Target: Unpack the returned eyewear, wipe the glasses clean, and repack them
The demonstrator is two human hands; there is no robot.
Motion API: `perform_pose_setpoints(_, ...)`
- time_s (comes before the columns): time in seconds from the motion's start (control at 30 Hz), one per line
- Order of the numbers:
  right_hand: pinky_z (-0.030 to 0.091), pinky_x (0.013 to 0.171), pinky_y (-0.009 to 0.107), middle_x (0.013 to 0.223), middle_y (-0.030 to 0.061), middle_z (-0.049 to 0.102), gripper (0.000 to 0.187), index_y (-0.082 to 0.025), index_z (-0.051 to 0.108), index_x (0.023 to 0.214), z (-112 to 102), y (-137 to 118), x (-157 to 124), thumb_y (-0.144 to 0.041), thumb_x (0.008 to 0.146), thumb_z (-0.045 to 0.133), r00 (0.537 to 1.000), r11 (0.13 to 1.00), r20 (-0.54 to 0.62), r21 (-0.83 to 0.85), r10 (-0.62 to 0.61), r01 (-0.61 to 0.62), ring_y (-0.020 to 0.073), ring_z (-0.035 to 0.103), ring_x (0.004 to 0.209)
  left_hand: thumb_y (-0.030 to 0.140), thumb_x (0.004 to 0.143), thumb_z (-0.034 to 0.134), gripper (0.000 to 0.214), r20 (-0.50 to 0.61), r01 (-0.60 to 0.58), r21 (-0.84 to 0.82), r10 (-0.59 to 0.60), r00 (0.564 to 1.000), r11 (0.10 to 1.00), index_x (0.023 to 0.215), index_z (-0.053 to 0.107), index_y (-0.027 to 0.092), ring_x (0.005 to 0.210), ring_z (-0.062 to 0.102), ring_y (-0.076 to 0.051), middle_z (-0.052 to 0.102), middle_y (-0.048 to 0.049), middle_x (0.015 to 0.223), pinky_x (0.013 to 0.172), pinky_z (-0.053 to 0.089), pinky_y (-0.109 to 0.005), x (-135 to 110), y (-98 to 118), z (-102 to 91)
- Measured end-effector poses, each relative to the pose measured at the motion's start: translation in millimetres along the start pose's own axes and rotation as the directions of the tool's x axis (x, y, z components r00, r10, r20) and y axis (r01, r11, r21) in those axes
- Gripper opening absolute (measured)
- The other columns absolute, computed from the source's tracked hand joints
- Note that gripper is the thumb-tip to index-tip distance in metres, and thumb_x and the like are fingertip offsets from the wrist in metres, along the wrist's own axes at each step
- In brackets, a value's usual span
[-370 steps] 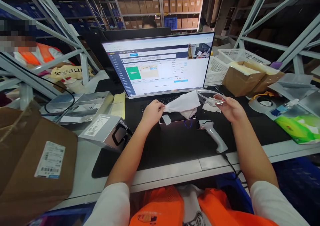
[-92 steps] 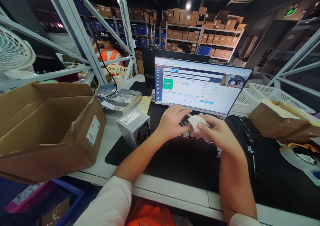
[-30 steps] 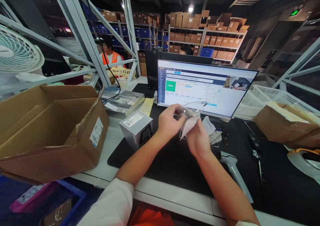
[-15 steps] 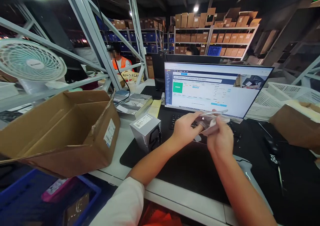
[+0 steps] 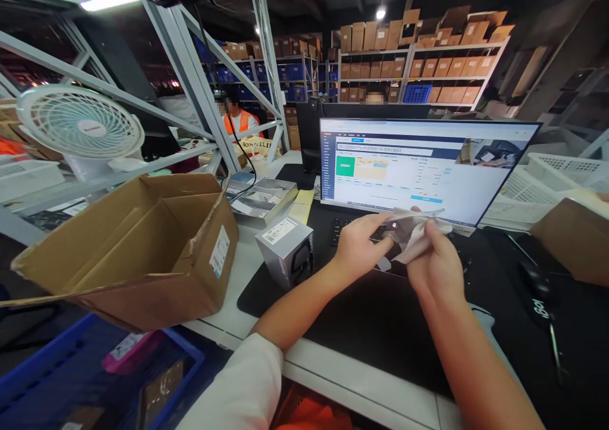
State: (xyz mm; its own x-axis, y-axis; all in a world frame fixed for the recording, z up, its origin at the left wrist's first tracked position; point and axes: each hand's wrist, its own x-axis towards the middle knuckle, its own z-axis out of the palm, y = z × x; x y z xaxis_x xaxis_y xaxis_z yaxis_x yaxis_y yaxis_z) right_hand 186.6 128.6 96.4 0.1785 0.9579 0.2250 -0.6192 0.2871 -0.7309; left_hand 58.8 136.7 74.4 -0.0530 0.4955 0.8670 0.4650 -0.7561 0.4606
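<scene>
My left hand [image 5: 360,249] is closed, thumb and fingers pinching a small dark object [image 5: 394,226] with a bright mark on its face. Its exact kind is partly hidden by fingers and wrapping. A crumpled, whitish, partly see-through wrapper [image 5: 415,241] lies against the object, and my right hand [image 5: 436,262] grips its other side. Both hands are raised above the black desk mat [image 5: 361,328], in front of the monitor [image 5: 404,179]. Left of them stands a grey product box [image 5: 280,255] with a barcode label on top and a black band pictured on its side.
A large open cardboard box [image 5: 157,297] sits at the left, above a blue crate [image 5: 190,360] holding packages. Behind the grey box is an open tray [image 5: 266,205]. A keyboard [image 5: 340,230], a black-handled screwdriver [image 5: 535,281] and a fan [image 5: 80,129] are nearby. A person in an orange vest [image 5: 245,122] is farther back.
The view has shifted slightly, so the scene sits farther right. The wrapper looks more crumpled and spread towards my right hand, and the dark object's bright mark shows more clearly.
</scene>
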Motion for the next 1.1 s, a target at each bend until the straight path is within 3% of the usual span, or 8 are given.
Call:
perform_pose_setpoints(0.1,0.045,0.119,0.042,0.110,0.0040,0.075,0.022,-0.019,0.072,0.100,-3,-9,6,-0.036,0.087,0.073,0.996,0.997,-0.048,0.015,-0.075,0.076,0.0195,0.069,0.118,0.022,0.087,0.071,0.030,-0.097,0.148,-0.092,-0.157,0.983,0.985,0.117,0.072,0.020,0.110,0.073,-0.022,0.078,-0.0088,0.117,0.102,0.057,-0.037,5,-14,-3.6)
perform_pose_setpoints(0.23,0.046,0.118,0.039,0.113,0.0033,0.074,0.017,-0.021,0.071,0.100,-10,-26,15,-0.032,0.093,0.060,0.928,0.944,-0.188,0.007,-0.323,0.330,0.0196,0.065,0.124,0.038,0.094,0.068,0.032,-0.283,0.248,-0.421,-0.386,0.878,0.873,0.121,0.062,0.022,0.131,0.063,-0.023,0.068,-0.0117,0.137,0.114,0.047,-0.042,16,-35,-11.5)
perform_pose_setpoints(0.37,0.053,0.110,0.040,0.113,0.0039,0.073,0.024,-0.025,0.070,0.097,-22,-47,29,-0.033,0.092,0.048,0.895,0.908,-0.158,-0.025,-0.417,0.418,0.0220,0.064,0.126,0.055,0.093,0.066,0.040,-0.152,0.193,-0.687,-0.398,0.905,0.700,0.119,0.059,0.026,0.142,0.054,-0.024,0.067,-0.0108,0.140,0.122,0.037,-0.044,19,-36,-12.7)
perform_pose_setpoints(0.53,0.052,0.110,0.042,0.110,0.0041,0.073,0.027,-0.024,0.069,0.097,-29,-54,44,-0.035,0.089,0.044,0.958,0.961,-0.078,-0.019,-0.276,0.275,0.0213,0.065,0.123,0.056,0.091,0.069,0.041,0.112,0.231,-0.802,-0.241,0.964,0.550,0.122,0.066,0.029,0.152,0.041,-0.027,0.068,-0.0090,0.140,0.127,0.029,-0.051,13,-22,-7.0)
perform_pose_setpoints(0.7,0.052,0.109,0.045,0.113,0.0062,0.075,0.033,-0.022,0.072,0.103,-26,-53,33,-0.042,0.082,0.058,0.989,0.987,0.151,-0.161,-0.006,0.030,0.0273,0.063,0.126,0.053,0.092,0.069,0.039,0.283,0.302,-0.827,-0.114,0.952,0.474,0.124,0.069,0.032,0.158,0.030,-0.028,0.055,-0.0073,0.155,0.130,0.020,-0.054,6,-17,-2.6)
perform_pose_setpoints(0.8,0.053,0.105,0.047,0.111,0.0099,0.077,0.045,-0.018,0.075,0.105,-28,-56,21,-0.051,0.077,0.068,0.862,0.910,0.348,-0.322,0.370,-0.261,0.0322,0.066,0.119,0.051,0.092,0.070,0.039,0.404,0.399,-0.805,-0.087,0.911,0.439,0.126,0.069,0.034,0.156,0.033,-0.029,0.048,-0.0060,0.161,0.129,0.023,-0.053,1,-18,-0.8)
perform_pose_setpoints(0.87,0.053,0.104,0.047,0.110,0.0108,0.077,0.051,-0.017,0.077,0.106,-30,-56,18,-0.057,0.075,0.072,0.763,0.856,0.422,-0.400,0.489,-0.328,0.0317,0.069,0.114,0.050,0.092,0.070,0.038,0.463,0.457,-0.780,-0.098,0.881,0.427,0.126,0.070,0.034,0.155,0.037,-0.029,0.046,-0.0054,0.162,0.128,0.027,-0.050,-1,-19,0.2)
perform_pose_setpoints(1.1,0.060,0.088,0.045,0.099,0.0107,0.078,0.064,-0.017,0.078,0.108,-33,-46,26,-0.073,0.077,0.070,0.736,0.873,0.497,-0.406,0.459,-0.270,0.0286,0.074,0.094,0.051,0.083,0.080,0.050,0.503,0.524,-0.612,-0.219,0.836,0.593,0.123,0.072,0.023,0.112,0.071,-0.026,0.076,-0.0098,0.117,0.099,0.055,-0.036,4,-20,-2.0)
